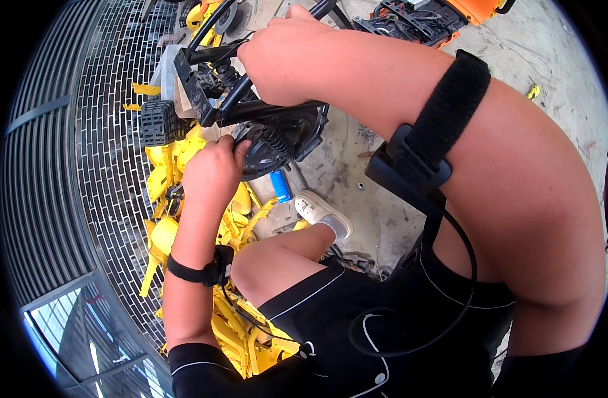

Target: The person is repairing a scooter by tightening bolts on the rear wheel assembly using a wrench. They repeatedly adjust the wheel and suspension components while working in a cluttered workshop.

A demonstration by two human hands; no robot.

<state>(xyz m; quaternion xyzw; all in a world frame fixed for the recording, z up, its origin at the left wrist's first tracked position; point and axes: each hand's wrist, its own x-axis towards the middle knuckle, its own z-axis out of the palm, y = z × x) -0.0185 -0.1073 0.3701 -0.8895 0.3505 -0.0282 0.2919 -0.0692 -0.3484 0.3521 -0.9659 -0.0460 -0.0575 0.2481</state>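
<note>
Reaching over the black tubular metal frame (pixel 241 113) ahead of me, my bare right hand (pixel 277 63) is hiding its fingers, closure and hold unclear; my left hand (pixel 213 166) is half-curling its fingers at the frame's near corner, grip unclear.

Left of the left hand (pixel 214 166) stands a dark brick wall (pixel 108 142), with a ribbed panel (pixel 44 159) farther out. Yellow plastic parts (pixel 163 236) (quite a jumble) lie beside that hand. Rightward, a blue object (pixel 280 186) rests on the floor (pixel 337 172); an orange-and-black machine (pixel 443 16) sits beyond the right hand (pixel 272 61).
</note>
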